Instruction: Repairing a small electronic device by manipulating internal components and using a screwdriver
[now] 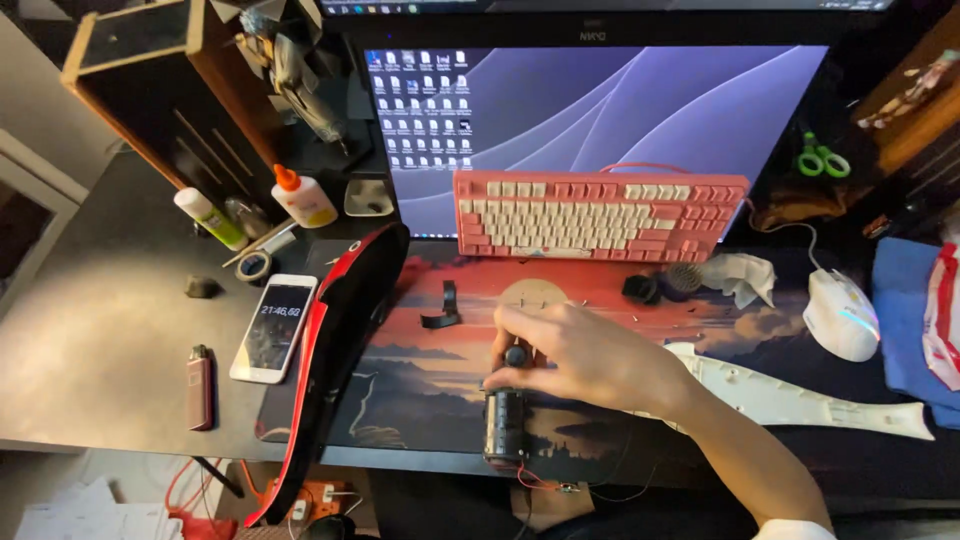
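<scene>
Pink keyboard (600,213), phone (272,327), white mouse (842,314)

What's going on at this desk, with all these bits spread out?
A person's right hand is pressed down on a small black cylinder-shaped part with thin wires at its end, near the front edge of a picture desk mat. The left hand is out of view. A long red and black shell lies to the left, a white moulded piece to the right. Behind stand a pink keyboard and a lit monitor; a phone lies further left.
</scene>
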